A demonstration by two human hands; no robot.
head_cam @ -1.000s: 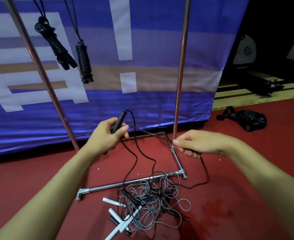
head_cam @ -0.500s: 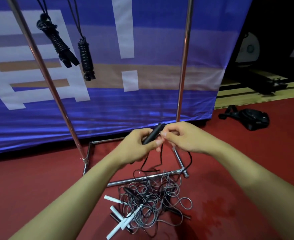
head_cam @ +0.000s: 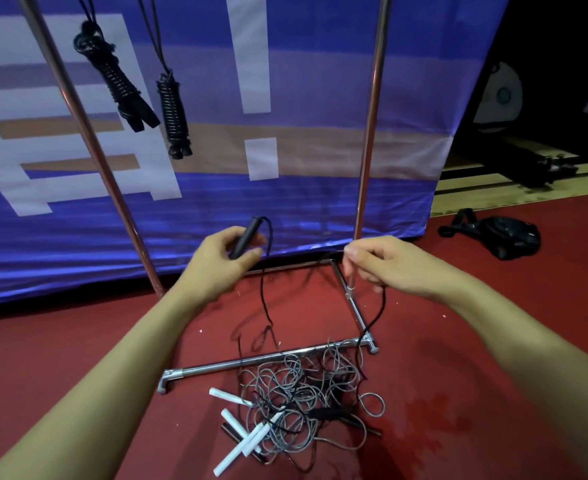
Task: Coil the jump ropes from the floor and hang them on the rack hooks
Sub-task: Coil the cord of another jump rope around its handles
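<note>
**Two ropes hung, a third in hand, a tangle left**

A blue printed fabric banner backs the chrome tube rack standing on the red floor. High on the rack hang two coiled black jump ropes, already finished. By the rack's base bar lies a tangled heap of grey and black ropes with white handles, not yet sorted. The left hand curls round a slim black rope handle. The right hand pinches the thin black cord between thumb and forefinger, the cord trailing down into the heap. I judge the coiling is only beginning.
</note>
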